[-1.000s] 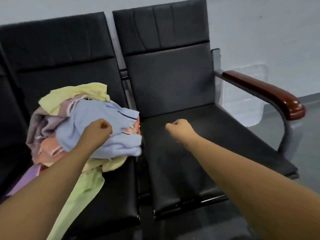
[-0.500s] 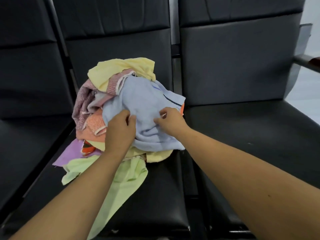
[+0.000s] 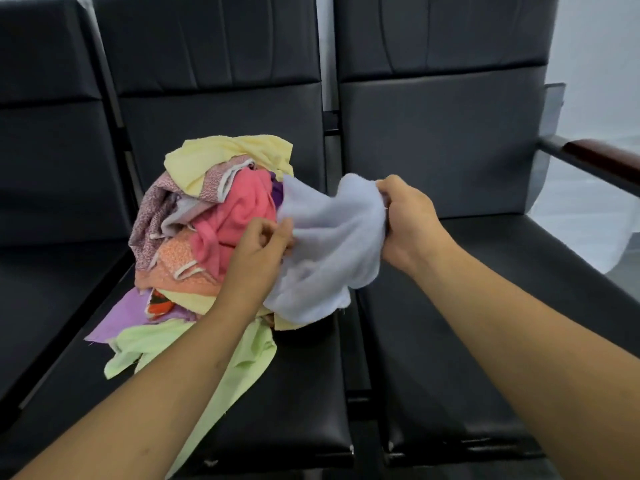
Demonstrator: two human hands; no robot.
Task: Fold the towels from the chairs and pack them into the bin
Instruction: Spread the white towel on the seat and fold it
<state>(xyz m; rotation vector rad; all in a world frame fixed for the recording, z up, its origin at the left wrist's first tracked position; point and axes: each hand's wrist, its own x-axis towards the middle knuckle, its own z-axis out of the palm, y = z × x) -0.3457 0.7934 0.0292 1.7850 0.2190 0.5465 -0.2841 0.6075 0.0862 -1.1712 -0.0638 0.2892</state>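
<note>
A pale blue towel (image 3: 329,251) is pinched by the left hand (image 3: 258,251) and gripped by the right hand (image 3: 407,220), the hands held apart. Just behind, a heap of coloured towels (image 3: 214,220) is piled on the middle chair (image 3: 294,393).

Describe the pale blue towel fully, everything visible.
The pale blue towel looks like soft, fuzzy terry, plain on the side showing. It is crumpled and unfolded, held between the left hand, which pinches its left edge, and the right hand, which grips its upper right corner. Its lower end rests against the towel pile.
</note>
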